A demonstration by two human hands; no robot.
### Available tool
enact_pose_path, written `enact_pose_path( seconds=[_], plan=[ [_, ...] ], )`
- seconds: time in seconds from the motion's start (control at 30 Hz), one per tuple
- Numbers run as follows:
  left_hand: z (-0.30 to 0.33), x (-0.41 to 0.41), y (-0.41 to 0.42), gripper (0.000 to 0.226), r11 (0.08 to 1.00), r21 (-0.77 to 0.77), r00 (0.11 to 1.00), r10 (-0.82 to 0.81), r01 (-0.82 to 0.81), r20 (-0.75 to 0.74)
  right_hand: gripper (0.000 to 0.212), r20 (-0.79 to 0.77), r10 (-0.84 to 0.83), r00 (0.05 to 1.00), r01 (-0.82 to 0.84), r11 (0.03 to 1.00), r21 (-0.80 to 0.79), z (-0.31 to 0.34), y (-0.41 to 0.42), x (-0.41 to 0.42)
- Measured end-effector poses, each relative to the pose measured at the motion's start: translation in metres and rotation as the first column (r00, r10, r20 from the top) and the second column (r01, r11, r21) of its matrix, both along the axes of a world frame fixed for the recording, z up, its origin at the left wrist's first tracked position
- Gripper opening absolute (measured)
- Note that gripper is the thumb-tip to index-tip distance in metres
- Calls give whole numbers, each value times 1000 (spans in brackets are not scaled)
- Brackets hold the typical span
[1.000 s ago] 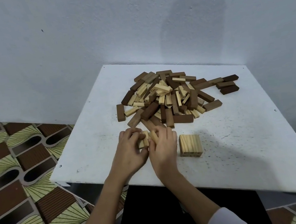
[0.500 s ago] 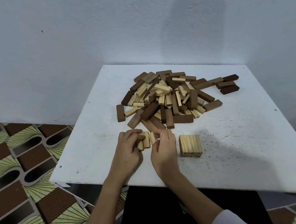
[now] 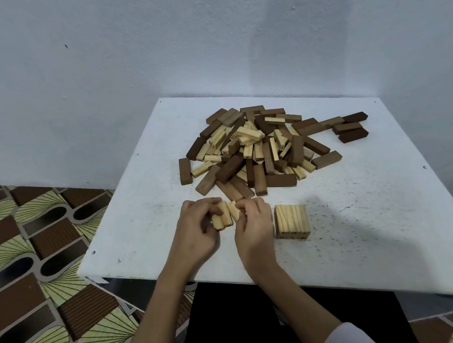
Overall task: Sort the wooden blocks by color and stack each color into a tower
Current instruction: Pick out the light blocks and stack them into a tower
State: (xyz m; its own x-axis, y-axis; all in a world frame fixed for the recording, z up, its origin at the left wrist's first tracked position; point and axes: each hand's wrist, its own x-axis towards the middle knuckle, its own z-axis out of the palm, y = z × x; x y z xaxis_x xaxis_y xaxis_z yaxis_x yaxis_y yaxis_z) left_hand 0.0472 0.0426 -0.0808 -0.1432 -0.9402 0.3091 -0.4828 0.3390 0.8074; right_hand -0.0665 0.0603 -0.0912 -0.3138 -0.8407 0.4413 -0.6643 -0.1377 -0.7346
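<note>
While the white table (image 3: 374,222) and the mixed pile (image 3: 260,148) at its 12 o'clock hold the same layout as in the earlier frames, the change is confined to the near edge, where both hands work. The pile holds dark and light blocks together, with a few dark blocks (image 3: 349,126) lying apart at its 2 o'clock, so sorting appears to be at an early stage.

The finished light stack (image 3: 291,221) sits at 3 o'clock of the hands, just beside the right hand (image 3: 253,233), and has not shifted.

Compared with a second ago, the hands have parted slightly. Earlier they closed tightly over the light blocks; now more of the three light blocks (image 3: 226,217) shows between them. The blocks stand side by side, long axes toward 12 o'clock, and look nearly aligned.

The left hand (image 3: 196,234) is curled narrowly, its fingers pinching the leftmost blocks. The right hand grips the rightmost block between thumb and fingertips, pressing it toward 9 o'clock.

In judgement, the current step is squaring a row of three light blocks into one layer. Whether the row rests on the table or is lifted cannot be told. No dark tower has been begun.
</note>
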Motion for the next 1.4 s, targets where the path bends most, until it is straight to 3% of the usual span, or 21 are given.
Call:
enact_pose_path(
  seconds=[0.23, 0.37, 0.53, 0.73, 0.93, 1.1, 1.4],
  plan=[
    [6, 0, 4, 43, 1000, 17, 1000, 1, -2, 8, 22, 51, 43, 998, -45, 998, 36, 1, 2, 0],
    [2, 1, 0, 40, 1000, -29, 997, -4, 6, 81, 21, 32, 45, 998, -47, 996, 78, 0, 2, 0],
    [1, 1, 0, 35, 1000, -29, 998, 1, 1, 67, 21, 9, 56, 998, -57, 992, 117, 0, 1, 0],
    [2, 1, 0, 47, 998, -44, 996, -30, 34, 88, 49, 29, 103, 994, -105, 990, 89, 5, 3, 0],
    [4, 4, 2, 69, 995, 5, 992, -96, 95, 82, 56, 85, 131, 988, -141, 982, 125, 8, 5, -3],
    [3, 5, 1, 68, 994, -6, 984, -106, 108, 142, 64, 109, 116, 987, -124, 990, 67, 13, 7, -2],
    [2, 5, -1, 70, 996, 10, 980, -91, 90, 175, 52, 249, 31, 968, -88, 971, 220, 16, 6, -5]
  ],
)
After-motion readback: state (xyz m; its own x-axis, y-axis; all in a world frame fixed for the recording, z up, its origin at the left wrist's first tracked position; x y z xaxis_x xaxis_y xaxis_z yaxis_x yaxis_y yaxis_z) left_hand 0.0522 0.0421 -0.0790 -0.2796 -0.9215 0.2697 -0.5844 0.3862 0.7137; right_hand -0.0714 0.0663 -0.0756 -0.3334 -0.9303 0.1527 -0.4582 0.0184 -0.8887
